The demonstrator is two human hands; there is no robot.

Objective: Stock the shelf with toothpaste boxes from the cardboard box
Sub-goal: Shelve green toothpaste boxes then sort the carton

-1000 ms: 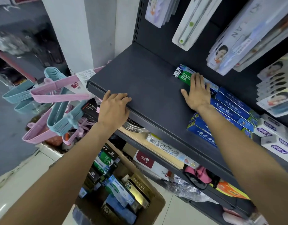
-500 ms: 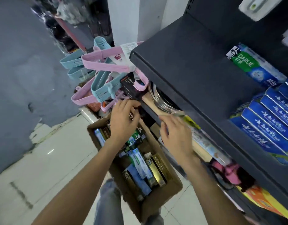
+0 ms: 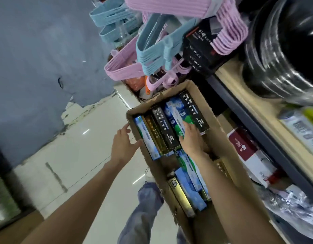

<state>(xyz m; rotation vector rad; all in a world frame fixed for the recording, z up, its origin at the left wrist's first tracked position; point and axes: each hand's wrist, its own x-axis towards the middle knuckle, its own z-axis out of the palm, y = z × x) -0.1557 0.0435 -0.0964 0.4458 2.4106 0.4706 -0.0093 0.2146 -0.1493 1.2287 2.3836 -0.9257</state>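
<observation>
Cardboard box [image 3: 221,138]: on floor, below shelf edge, long axis near-far.
Toothpaste boxes [image 3: 162,131]: inside, lying lengthwise near-far.
L hand [image 3: 123,147]: open, at box's left wall.
R hand [image 3: 191,138]: fingers spread flat on boxes, no grip.

Toothpaste boxes [image 3: 165,128] lie in the cardboard box [image 3: 228,155], hangers [image 3: 152,55] behind.

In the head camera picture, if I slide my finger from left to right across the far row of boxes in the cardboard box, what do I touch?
Left hand at the cardboard box wall → white-and-blue box → gold box → black box → blue-and-green box under the right hand → second black box.
</observation>
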